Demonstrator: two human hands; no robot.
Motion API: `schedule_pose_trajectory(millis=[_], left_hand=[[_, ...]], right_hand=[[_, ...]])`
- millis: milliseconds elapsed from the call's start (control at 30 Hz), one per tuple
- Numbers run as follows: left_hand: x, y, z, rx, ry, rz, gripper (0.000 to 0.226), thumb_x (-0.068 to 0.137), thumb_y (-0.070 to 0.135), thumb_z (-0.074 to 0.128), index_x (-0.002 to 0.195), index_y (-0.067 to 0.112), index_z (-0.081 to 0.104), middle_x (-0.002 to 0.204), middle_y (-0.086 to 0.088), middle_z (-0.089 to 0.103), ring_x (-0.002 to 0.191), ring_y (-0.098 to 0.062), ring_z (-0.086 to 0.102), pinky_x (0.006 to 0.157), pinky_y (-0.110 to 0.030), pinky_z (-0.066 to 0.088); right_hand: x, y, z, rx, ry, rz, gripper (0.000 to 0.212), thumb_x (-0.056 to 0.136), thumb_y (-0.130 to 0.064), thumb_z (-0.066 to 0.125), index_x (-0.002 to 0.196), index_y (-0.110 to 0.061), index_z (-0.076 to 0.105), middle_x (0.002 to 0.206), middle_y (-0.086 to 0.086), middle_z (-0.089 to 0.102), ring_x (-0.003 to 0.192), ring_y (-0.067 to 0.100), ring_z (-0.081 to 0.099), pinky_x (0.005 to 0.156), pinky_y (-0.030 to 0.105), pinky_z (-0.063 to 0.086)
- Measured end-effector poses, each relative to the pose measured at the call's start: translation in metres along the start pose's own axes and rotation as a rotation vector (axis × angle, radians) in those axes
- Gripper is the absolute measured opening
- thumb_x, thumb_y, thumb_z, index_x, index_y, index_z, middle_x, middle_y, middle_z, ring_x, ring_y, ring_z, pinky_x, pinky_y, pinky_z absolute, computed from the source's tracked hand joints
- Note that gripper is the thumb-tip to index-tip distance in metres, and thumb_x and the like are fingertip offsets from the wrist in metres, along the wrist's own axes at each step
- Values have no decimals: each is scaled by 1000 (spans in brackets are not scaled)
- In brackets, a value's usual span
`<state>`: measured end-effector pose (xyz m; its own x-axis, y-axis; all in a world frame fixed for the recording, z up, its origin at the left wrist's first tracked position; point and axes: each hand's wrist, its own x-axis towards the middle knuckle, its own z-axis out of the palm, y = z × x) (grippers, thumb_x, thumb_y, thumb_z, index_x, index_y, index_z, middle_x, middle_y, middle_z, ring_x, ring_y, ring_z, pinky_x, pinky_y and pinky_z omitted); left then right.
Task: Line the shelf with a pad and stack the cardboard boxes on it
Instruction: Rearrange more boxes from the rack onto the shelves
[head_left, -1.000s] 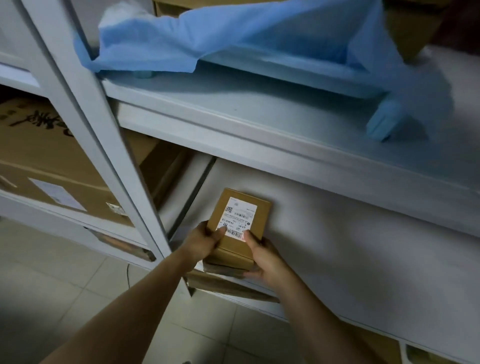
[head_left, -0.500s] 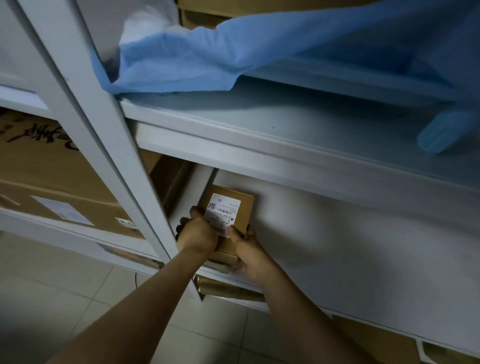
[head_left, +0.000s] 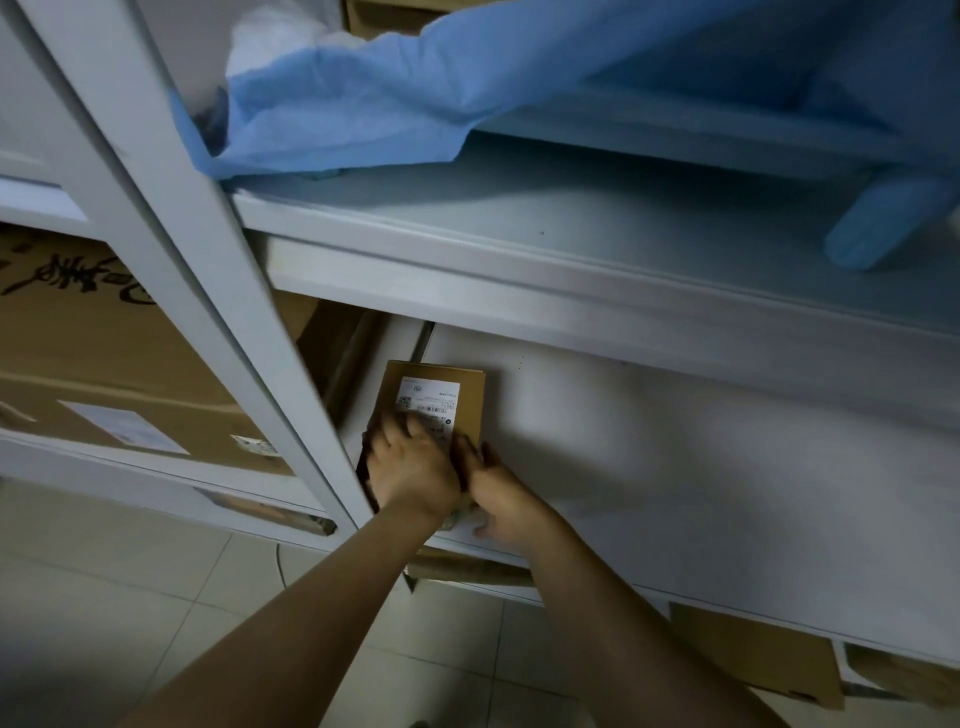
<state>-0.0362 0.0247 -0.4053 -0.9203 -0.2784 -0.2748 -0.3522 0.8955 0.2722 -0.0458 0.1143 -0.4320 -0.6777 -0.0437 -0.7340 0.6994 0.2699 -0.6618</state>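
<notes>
Presses cardboard box (head_left: 470, 387) with left hand (head_left: 415, 467), fingers spread over the label. Sets right hand (head_left: 501, 499) against box's right side; grip blurred, cannot tell. Locates box on white pad (head_left: 675, 467), left end of lower shelf (head_left: 727, 600).

i see a crumpled blue cloth (head_left: 363, 104) draped across the top of my view, and pale floor tiles (head_left: 130, 597) at bottom left.

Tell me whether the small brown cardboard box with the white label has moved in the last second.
Yes. The small brown cardboard box has slid left and further back on the white pad, closer to the white metal upright.
</notes>
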Motion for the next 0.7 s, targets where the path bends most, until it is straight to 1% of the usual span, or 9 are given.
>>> schedule_pose_trajectory(millis=[100, 233, 333, 400, 433, 500, 600, 633, 700], left_hand=[[-8, 7, -2, 42, 16, 60, 85, 92, 53, 52, 154, 12, 13, 159, -19, 11, 148, -37, 8, 122, -46, 12], [-26, 29, -5, 67, -10, 188, 77, 90, 54, 54, 151, 17, 26, 158, -18, 17, 148, -39, 7, 121, -49, 0], [-47, 55, -7, 50, -9, 283, 54, 95, 39, 49, 146, 23, 38, 147, -12, 36, 141, -35, 26, 119, -48, 12], [-61, 73, -8, -48, 46, 367, 39, 97, 37, 48, 135, 30, 51, 134, -2, 54, 129, -27, 45, 110, -44, 27], [-69, 82, -8, -103, 94, 415, 29, 97, 36, 48, 124, 32, 59, 123, 2, 62, 119, -23, 54, 102, -40, 31], [-88, 103, -10, -201, 216, 516, 20, 98, 34, 49, 95, 28, 68, 94, 6, 70, 91, -19, 64, 87, -34, 35], [-131, 142, -11, -400, 357, 683, 40, 98, 36, 54, 59, 27, 49, 53, 12, 50, 50, -11, 51, 57, -23, 40], [-148, 155, -11, -457, 396, 726, 47, 98, 35, 55, 54, 30, 38, 48, 14, 38, 44, -5, 41, 48, -19, 31], [-190, 186, -12, -501, 511, 839, 51, 98, 34, 54, 54, 31, 28, 47, 17, 24, 41, -2, 27, 46, -13, 17]], right_hand=[[-13, 11, -13, 50, 28, 66, 75, 93, -67, 38, 155, -36, 8, 157, 5, 32, 132, 34, 45, 96, 52, 46], [-37, 23, -50, 69, 65, 97, 62, 97, -56, 43, 149, -23, 34, 141, 8, 48, 118, 28, 54, 96, 45, 48], [-56, 28, -81, 105, 108, 85, 49, 98, -47, 46, 136, -15, 49, 124, 8, 58, 108, 24, 58, 92, 39, 50], [-74, 28, -102, 148, 155, 86, 33, 100, -38, 48, 118, -12, 57, 118, 11, 62, 107, 26, 60, 93, 39, 50], [-84, 30, -112, 173, 191, 82, 25, 101, -33, 48, 109, -12, 59, 117, 12, 63, 109, 26, 61, 95, 40, 51], [-105, 36, -137, 227, 272, 18, 22, 101, -27, 47, 109, -11, 61, 110, 10, 65, 110, 26, 63, 99, 41, 50], [-144, 57, -182, 318, 372, -149, 18, 100, -22, 50, 113, -13, 59, 107, 5, 66, 106, 23, 64, 98, 41, 51], [-157, 64, -197, 342, 408, -197, 15, 100, -20, 51, 110, -15, 60, 107, 3, 68, 102, 21, 64, 95, 39, 51], [-188, 82, -230, 376, 485, -286, 12, 99, -19, 51, 101, -16, 63, 98, 1, 69, 95, 17, 65, 92, 36, 53]])
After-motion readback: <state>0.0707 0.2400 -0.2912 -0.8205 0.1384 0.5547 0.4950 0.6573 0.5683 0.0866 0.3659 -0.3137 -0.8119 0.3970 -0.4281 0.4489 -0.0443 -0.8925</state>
